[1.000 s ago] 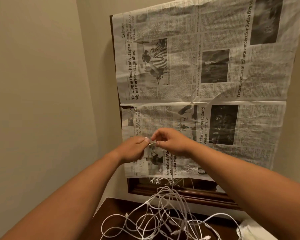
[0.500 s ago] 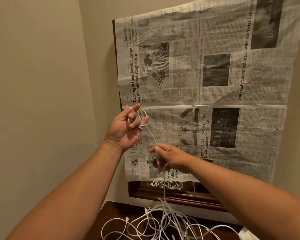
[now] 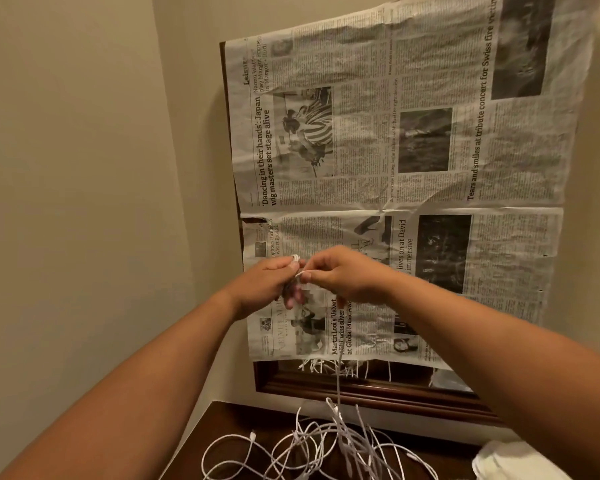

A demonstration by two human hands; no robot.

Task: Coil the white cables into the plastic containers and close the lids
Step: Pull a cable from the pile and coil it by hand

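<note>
Two hands are raised together in front of the wall. The left hand (image 3: 269, 282) has its fingers curled round a small coil of white cable (image 3: 296, 258), the loops showing at the fingertips. The right hand (image 3: 349, 275) is just beside it, nearly touching, and pinches the same cable between thumb and forefinger. A short piece of it runs between the two hands.

From under the right hand one strand (image 3: 338, 375) drops straight down to a loose tangle (image 3: 326, 448) of white cable lying on a dark wooden table (image 3: 222, 427). The loops cross too much to count how many cables are in the tangle. One small plug end (image 3: 253, 435) shows at its left side.

On the wall behind hangs one newspaper sheet (image 3: 430, 188), creased across its middle. It covers most of one dark wooden frame (image 3: 361, 393), whose lower strip reflects some cable. At the bottom right corner lies one white thing (image 3: 513, 459), too cut off to tell what it is.
</note>
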